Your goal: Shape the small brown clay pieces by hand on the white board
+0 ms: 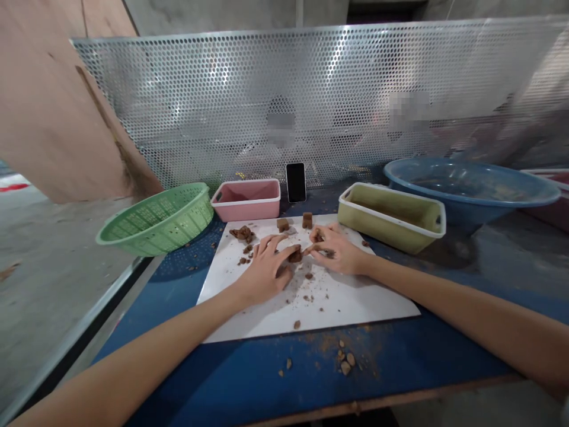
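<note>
A small dark brown clay piece sits low over a white board, with the fingertips of my left hand closed on its left side. My right hand is at the other side, fingers curled and pinched, its tips close to or touching the piece. Whatever lies between those right fingers is too small and hidden to name. Just behind the hands stand two brown clay blocks, a left block and a notched right block. A rough clay lump lies beyond my left hand.
The white board carries scattered crumbs and rests on a blue table. Around it stand a green basket, pink bin, phone, olive bin and blue basin. A perforated metal screen rises behind.
</note>
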{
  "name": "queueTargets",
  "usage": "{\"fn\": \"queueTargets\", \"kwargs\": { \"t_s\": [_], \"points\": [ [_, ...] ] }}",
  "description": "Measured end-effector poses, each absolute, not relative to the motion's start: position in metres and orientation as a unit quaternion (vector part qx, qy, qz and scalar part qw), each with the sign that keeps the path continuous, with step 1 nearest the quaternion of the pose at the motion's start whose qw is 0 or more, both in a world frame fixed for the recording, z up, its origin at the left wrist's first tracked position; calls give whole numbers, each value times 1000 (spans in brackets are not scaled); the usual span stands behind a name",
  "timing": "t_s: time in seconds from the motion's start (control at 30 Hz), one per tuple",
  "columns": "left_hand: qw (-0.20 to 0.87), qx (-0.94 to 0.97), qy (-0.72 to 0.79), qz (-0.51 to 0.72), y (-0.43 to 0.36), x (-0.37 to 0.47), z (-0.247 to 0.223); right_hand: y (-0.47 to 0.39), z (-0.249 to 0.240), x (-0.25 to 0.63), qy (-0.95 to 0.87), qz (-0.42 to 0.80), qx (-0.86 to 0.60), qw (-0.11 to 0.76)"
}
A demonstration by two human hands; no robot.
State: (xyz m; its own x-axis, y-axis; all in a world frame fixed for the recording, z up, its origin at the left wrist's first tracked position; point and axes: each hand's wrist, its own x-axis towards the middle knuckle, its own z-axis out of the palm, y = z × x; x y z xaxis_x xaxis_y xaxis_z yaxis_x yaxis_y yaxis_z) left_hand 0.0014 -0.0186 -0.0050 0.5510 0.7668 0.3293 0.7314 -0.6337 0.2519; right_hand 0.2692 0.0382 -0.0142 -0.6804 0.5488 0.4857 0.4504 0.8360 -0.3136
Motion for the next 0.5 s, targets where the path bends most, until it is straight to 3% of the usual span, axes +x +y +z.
{"fn": "queueTargets", "kwargs": {
  "t_s": [0.5],
  "points": [
    [41,880,419,220,-18,2,-6,35,-12,267,-913,77,-291,275]
  ]
}}
